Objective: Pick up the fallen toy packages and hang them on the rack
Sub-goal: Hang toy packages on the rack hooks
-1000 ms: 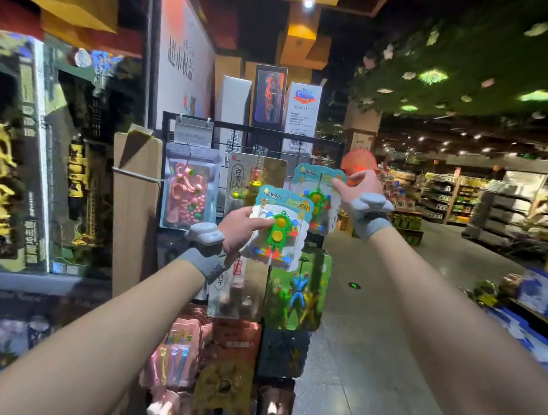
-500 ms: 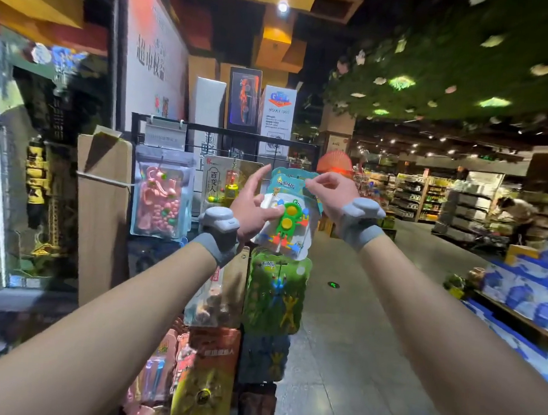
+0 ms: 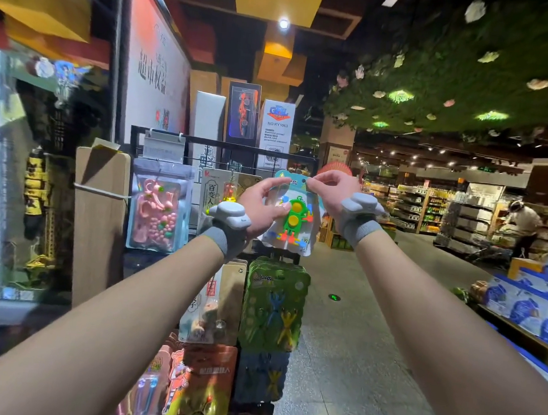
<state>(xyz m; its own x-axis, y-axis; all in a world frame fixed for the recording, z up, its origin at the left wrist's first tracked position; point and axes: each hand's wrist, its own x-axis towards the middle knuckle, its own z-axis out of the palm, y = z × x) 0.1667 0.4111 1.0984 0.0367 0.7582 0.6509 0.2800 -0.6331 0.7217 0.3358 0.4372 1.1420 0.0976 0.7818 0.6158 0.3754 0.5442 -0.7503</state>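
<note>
From the head camera, both hands hold a toy package (image 3: 293,215) with a green, yellow-dotted figure up at the top row of the black wire rack (image 3: 225,145). The left hand (image 3: 261,203) grips its left side, thumb on the blister, and the right hand (image 3: 330,192) pinches the header's top edge. Beside it hangs a card (image 3: 214,190) reading "百变人", a white box (image 3: 276,126) above shows "NO KY1063" (the smaller print is unreadable), and the wall sign (image 3: 155,72) reads "超市权益"
</note>
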